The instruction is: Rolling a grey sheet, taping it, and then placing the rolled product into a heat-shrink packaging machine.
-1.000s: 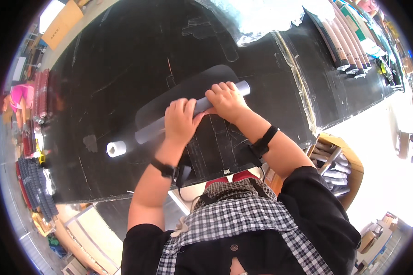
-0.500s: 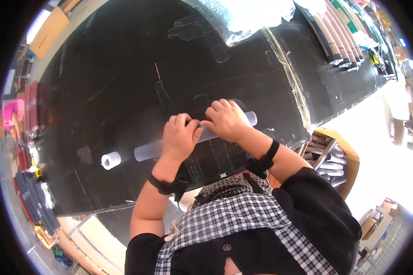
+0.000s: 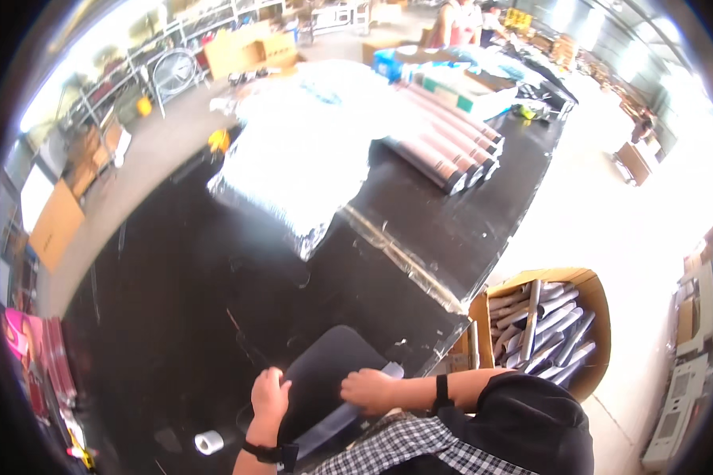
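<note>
A dark grey mat [image 3: 329, 358] with rounded corners lies on the black table, spread away from me. Along its near side runs a pale grey tube-like roll [image 3: 325, 431]; whether the two are joined, I cannot tell. My left hand [image 3: 270, 396] is closed at the mat's left edge, thumb against fingers. With fingers curled, my right hand [image 3: 369, 390] grips the roll near its right end, where it meets the mat. A small white roll [image 3: 208, 442], like tape, rests on the table left of my left hand.
A cardboard box [image 3: 598, 332] of rolled grey tubes stands right of the black table [image 3: 174, 317]. Farther back lie shiny plastic-wrapped goods [image 3: 293, 142] and several pinkish-brown wrapped rolls [image 3: 444, 142]. A taped seam [image 3: 404, 257] crosses the tabletop. A person [image 3: 454, 24] is in the distance.
The view has swung up toward the far end of the table. My hands have moved apart, and the dark mat now lies spread out beyond the roll.
</note>
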Demonstrator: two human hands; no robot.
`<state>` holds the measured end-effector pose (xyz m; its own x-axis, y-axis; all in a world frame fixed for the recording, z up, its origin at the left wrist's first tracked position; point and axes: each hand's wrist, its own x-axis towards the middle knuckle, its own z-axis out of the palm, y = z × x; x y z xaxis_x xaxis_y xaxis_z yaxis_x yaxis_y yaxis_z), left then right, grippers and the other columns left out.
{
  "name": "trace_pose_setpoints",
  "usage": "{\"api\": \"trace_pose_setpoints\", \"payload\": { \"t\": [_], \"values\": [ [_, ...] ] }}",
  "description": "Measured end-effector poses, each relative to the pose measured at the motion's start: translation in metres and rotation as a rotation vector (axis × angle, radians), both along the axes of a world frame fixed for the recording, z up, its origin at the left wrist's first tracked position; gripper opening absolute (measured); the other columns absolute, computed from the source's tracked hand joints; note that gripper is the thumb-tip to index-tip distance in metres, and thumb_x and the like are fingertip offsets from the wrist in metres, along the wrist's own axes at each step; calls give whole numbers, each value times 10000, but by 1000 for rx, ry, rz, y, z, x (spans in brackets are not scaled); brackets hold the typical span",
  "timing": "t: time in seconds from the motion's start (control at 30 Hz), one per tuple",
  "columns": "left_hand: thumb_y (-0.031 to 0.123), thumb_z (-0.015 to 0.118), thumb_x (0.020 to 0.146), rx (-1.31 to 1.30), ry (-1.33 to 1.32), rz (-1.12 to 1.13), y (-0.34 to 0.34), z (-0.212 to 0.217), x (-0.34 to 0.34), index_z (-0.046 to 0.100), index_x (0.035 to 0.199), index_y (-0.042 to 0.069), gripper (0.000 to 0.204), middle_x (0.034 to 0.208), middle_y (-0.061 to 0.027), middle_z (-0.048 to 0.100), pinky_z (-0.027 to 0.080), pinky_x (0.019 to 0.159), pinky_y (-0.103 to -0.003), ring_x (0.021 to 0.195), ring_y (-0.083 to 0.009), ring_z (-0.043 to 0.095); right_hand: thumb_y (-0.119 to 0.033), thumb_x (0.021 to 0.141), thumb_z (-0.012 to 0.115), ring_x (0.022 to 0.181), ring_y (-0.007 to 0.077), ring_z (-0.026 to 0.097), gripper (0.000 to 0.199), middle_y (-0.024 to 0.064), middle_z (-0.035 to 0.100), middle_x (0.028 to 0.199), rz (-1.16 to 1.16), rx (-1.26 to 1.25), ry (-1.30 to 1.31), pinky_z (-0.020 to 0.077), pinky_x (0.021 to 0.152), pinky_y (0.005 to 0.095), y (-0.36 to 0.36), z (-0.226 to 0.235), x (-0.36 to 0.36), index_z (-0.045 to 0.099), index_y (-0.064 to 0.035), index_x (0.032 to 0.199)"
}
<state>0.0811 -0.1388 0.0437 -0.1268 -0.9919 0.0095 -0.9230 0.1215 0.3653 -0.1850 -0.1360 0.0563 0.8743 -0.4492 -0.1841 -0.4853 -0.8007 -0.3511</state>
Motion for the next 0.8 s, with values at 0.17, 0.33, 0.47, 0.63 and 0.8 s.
{"api": "trace_pose_setpoints", "payload": {
  "t": [0.17, 0.33, 0.47, 0.63, 0.8],
  "values": [
    [143, 727, 732, -135, -71, -6, -41, 38, 6, 559, 876, 94, 226, 873, -129, 549, 468, 718, -441, 834, -355, 569, -274, 716, 721, 910, 230, 580, 397, 74, 578, 955, -65, -111, -20, 467, 754, 354, -26, 1, 8, 537, -74, 1005],
    [110, 660, 785, -572, -293, 234, -123, 128, 45, 544, 884, 69, 158, 907, -121, 523, 444, 734, -449, 870, -335, 537, -202, 761, 573, 843, 201, 550, 209, 38, 564, 896, -191, -835, -383, 419, 677, 326, -108, 13, 39, 524, -93, 932],
    [128, 691, 747, -796, -347, 337, -130, 150, 28, 582, 1146, 98, 414, 1117, -106, 568, 436, 881, -426, 1023, -306, 546, -180, 842, 487, 763, 225, 620, 251, 22, 620, 834, -267, -561, -18, 429, 745, 370, -149, -5, 62, 542, -114, 1078],
    [355, 748, 684, -350, -225, 63, -54, 66, -8, 511, 1140, 48, 598, 1043, -144, 586, 441, 819, -479, 1009, -322, 563, -204, 704, 617, 770, 279, 596, 126, 80, 607, 795, -173, -424, -351, 484, 674, 426, -98, 11, 29, 657, -104, 640],
    [341, 743, 706, -350, 151, -30, 53, 3, -13, 559, 1078, 85, 487, 984, -122, 574, 451, 799, -436, 911, -332, 546, -268, 632, 790, 1184, 336, 423, 597, 133, 447, 1284, -341, -356, -326, 355, 962, 465, -32, 28, -6, 542, -99, 1148]
  ]
}}
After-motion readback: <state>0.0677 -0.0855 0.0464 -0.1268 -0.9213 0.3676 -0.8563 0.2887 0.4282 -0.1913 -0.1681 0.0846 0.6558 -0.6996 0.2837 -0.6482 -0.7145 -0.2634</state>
